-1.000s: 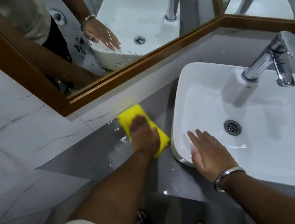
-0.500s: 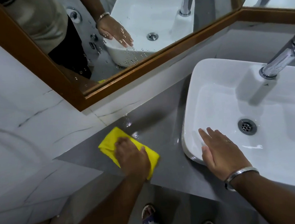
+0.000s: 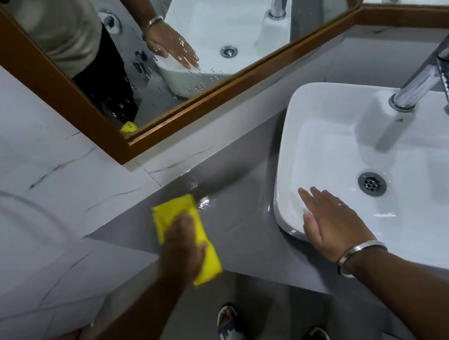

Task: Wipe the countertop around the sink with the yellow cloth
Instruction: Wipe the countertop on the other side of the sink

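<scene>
Above, a large wall mirror in a brown wooden frame (image 3: pixel 225 86), sprinkled with water drops. At the right, a shiny chrome tap (image 3: pixel 431 82). White marble-pattern wall tiles (image 3: pixel 36 177) at left. Below, blue-and-white sandals (image 3: pixel 231 328) on grey floor (image 3: pixel 268 318).

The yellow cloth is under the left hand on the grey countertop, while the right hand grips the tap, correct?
Not quite. The right hand isn't on the tap; it rests flat on the near left rim of the sink, as the head view shows. The yellow cloth is indeed under the left hand on the grey countertop.
</scene>
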Demonstrator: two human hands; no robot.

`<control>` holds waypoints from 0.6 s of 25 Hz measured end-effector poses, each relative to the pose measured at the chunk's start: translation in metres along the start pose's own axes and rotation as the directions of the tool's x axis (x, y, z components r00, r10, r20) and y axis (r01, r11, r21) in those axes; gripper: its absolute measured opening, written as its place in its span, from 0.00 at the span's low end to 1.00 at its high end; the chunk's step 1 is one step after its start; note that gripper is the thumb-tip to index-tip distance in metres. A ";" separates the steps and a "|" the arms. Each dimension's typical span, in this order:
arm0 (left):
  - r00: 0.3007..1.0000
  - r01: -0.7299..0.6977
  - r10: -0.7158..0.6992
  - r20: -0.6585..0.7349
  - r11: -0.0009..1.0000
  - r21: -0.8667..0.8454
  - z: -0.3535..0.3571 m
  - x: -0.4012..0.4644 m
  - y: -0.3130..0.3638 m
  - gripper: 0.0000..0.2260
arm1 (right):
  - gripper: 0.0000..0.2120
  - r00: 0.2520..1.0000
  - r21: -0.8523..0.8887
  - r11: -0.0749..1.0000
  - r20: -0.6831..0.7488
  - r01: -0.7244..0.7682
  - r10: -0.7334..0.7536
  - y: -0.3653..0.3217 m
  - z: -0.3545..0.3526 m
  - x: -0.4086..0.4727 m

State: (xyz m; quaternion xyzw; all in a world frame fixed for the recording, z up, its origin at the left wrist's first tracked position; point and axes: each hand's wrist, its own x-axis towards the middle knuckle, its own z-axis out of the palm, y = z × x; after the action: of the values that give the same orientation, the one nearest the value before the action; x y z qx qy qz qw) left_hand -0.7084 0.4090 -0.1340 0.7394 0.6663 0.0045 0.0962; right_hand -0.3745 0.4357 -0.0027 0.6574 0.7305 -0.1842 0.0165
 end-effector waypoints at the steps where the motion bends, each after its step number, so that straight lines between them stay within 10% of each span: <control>1: 0.994 0.108 -0.107 -0.024 0.994 0.016 -0.007 0.005 -0.019 0.32 | 0.33 1.000 -0.002 1.000 -0.004 -0.002 0.002 0.000 0.000 0.000; 3: 0.985 0.160 -0.153 -0.080 0.983 0.095 -0.014 0.001 -0.025 0.33 | 0.32 1.000 -0.025 1.000 -0.013 -0.008 0.008 0.000 0.000 -0.001; 6: 0.963 -0.270 0.270 0.014 0.962 0.032 0.001 -0.024 0.063 0.35 | 0.32 0.999 -0.028 0.999 -0.038 -0.024 0.023 -0.001 0.001 -0.001; 11: 0.581 -0.806 0.806 0.112 0.589 -0.053 0.010 -0.040 0.158 0.31 | 0.34 0.997 0.001 0.999 -0.063 -0.041 0.040 -0.002 0.002 -0.002; 13: 0.644 -0.764 0.765 0.020 0.645 -0.011 0.010 -0.020 0.127 0.27 | 0.34 0.996 0.029 0.998 -0.073 -0.053 0.055 -0.002 0.001 -0.004; 15: 0.880 -0.457 0.457 -0.128 0.889 0.036 0.011 -0.005 0.071 0.23 | 0.33 0.995 0.044 0.998 -0.086 -0.049 0.052 -0.002 0.000 -0.006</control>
State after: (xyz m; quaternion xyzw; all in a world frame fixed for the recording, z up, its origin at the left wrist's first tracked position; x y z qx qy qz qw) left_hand -0.6379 0.3959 -0.1341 0.8738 0.4782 0.0747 0.0463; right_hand -0.3755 0.4302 -0.0007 0.6833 0.7097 -0.1700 -0.0244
